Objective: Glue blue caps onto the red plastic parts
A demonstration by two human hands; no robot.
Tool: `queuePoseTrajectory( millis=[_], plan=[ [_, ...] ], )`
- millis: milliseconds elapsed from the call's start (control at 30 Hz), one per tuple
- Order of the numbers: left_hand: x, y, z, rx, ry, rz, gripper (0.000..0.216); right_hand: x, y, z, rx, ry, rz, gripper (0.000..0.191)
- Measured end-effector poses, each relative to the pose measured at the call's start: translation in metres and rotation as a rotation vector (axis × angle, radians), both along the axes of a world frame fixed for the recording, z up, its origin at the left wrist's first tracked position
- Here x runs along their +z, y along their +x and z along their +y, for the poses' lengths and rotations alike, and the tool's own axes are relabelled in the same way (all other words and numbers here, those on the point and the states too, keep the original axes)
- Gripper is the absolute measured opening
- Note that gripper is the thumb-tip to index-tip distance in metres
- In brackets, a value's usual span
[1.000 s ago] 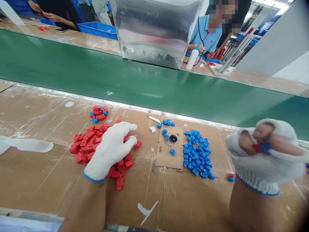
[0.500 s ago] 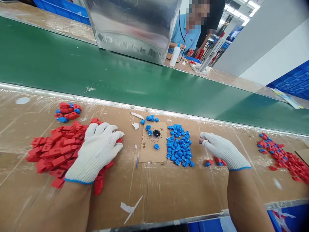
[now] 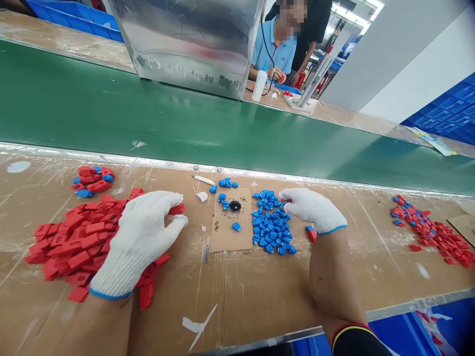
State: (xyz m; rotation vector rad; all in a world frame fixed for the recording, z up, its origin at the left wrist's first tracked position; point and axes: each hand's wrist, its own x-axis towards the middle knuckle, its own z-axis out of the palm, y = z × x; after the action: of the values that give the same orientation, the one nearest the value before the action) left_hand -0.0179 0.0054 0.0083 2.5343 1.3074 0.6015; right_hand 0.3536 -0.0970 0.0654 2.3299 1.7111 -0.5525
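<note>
My left hand [image 3: 143, 237], in a white knit glove, is over the right side of a heap of red plastic pieces [image 3: 79, 232]. Its thumb and fingers pinch a red piece [image 3: 177, 208], partly hidden by the glove. My gloved right hand [image 3: 309, 207] has its bent fingertips at the right edge of a pile of blue plastic pieces [image 3: 272, 230]; whatever they hold is hidden. Between the hands lies a cardboard sheet [image 3: 230, 242] with a small round dish of dark liquid [image 3: 234, 206] and a few blue pieces [image 3: 236, 226] on it.
Red-and-blue pieces form a small heap [image 3: 92, 180] at left and a long one [image 3: 426, 227] at right. One such piece [image 3: 310, 233] lies beside my right forearm. A green belt [image 3: 185, 128] runs behind the table. Across it, a person in light blue [image 3: 284, 54] handles a red piece.
My right hand has moved left to the blue pile. My left hand has lifted slightly with the red piece between thumb and fingers. The whole view has shifted a little.
</note>
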Motion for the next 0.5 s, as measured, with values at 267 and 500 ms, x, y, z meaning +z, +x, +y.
queuePoseTrajectory(
  millis=[267,500],
  plan=[
    [-0.006,0.001,-0.003,-0.003,-0.013,-0.024,0.028,-0.031,0.020,0.008,-0.001,-0.085,0.029,0.018],
    [-0.003,0.004,-0.008,0.005,-0.035,-0.058,0.025,-0.028,0.036,-0.001,0.081,0.070,0.149,0.013]
  ],
)
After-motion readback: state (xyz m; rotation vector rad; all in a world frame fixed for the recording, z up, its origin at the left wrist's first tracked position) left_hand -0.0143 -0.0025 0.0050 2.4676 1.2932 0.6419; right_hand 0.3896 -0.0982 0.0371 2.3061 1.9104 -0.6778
